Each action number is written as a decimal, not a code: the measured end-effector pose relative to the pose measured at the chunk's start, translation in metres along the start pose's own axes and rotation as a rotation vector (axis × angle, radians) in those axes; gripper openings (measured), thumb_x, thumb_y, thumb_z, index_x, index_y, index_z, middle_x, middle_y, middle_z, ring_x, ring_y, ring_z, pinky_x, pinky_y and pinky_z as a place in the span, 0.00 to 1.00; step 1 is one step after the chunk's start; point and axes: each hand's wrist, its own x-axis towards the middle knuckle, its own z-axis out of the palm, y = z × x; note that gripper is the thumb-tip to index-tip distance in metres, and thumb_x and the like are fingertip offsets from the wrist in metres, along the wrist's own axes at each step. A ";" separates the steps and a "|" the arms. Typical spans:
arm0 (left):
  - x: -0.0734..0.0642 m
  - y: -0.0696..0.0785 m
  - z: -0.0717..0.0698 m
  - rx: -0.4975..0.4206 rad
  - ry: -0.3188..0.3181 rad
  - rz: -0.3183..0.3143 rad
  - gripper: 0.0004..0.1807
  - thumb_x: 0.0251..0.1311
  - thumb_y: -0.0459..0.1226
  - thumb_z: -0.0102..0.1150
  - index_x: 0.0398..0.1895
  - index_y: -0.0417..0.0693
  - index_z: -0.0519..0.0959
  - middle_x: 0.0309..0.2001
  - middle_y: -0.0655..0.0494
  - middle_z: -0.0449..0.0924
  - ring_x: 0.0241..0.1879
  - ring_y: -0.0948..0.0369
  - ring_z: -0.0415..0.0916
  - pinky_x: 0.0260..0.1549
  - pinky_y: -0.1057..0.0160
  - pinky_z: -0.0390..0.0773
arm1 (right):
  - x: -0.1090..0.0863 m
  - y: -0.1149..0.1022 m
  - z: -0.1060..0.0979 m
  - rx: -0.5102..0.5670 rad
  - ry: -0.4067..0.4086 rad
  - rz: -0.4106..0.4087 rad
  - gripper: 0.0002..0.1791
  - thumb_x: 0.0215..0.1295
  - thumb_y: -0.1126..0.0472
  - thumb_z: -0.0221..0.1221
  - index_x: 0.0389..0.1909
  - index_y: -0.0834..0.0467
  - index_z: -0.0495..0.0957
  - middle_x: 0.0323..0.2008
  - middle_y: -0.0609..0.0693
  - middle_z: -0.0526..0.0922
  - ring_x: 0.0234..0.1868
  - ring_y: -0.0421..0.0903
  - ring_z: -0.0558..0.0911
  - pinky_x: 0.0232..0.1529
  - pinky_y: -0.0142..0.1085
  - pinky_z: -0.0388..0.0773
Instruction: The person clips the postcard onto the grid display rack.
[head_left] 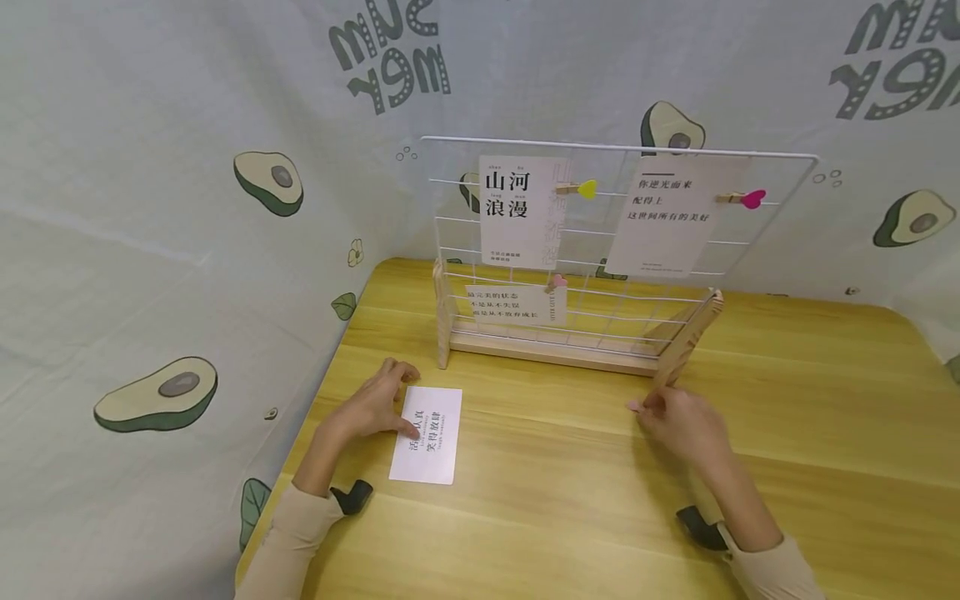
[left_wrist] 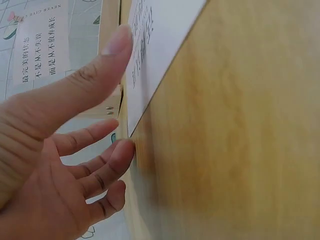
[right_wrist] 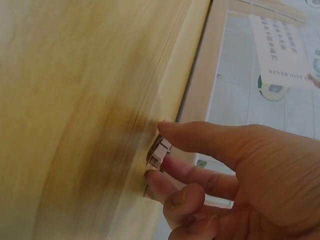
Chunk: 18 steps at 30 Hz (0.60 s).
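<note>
A white card (head_left: 442,454) with black printed characters lies flat on the table at the left. My left hand (head_left: 371,406) spans its left side, thumb over the print and fingers spread beyond its far edge. In the left wrist view the thumb overlaps the card (left_wrist: 167,30), and nothing is gripped. Near the right foot of the wire grid stand, my right hand (head_left: 690,427) pinches a small wooden clothespin (right_wrist: 160,151) between thumb and fingers, low over the table. Its pink end (head_left: 634,406) pokes out past the fingertips in the head view.
A white wire grid (head_left: 592,236) stands in a wooden base (head_left: 555,354) at the back. A yellow heart clothespin (head_left: 587,189), a magenta one (head_left: 752,199) and a pale pink one (head_left: 558,282) each hold a printed card on it. An avocado-patterned cloth (head_left: 150,275) hangs behind the table.
</note>
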 end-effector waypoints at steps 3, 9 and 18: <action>0.003 0.002 0.001 0.062 0.003 0.022 0.50 0.36 0.41 0.88 0.66 0.40 0.72 0.59 0.47 0.71 0.45 0.55 0.74 0.51 0.55 0.77 | 0.000 -0.001 0.002 -0.004 0.000 -0.018 0.17 0.69 0.52 0.67 0.39 0.66 0.85 0.33 0.57 0.87 0.30 0.51 0.84 0.28 0.45 0.80; 0.012 0.007 0.004 0.095 0.009 0.020 0.43 0.31 0.42 0.90 0.54 0.43 0.77 0.44 0.54 0.77 0.43 0.58 0.71 0.47 0.58 0.67 | 0.002 -0.004 0.003 0.018 -0.026 -0.026 0.15 0.71 0.53 0.66 0.37 0.64 0.85 0.32 0.55 0.88 0.31 0.51 0.85 0.29 0.45 0.81; 0.017 0.011 0.002 -0.029 0.040 0.006 0.22 0.49 0.37 0.81 0.44 0.42 0.78 0.44 0.49 0.78 0.42 0.57 0.73 0.45 0.60 0.74 | -0.003 0.001 0.001 0.113 -0.057 0.018 0.19 0.78 0.56 0.57 0.46 0.71 0.80 0.37 0.62 0.86 0.34 0.53 0.84 0.32 0.47 0.80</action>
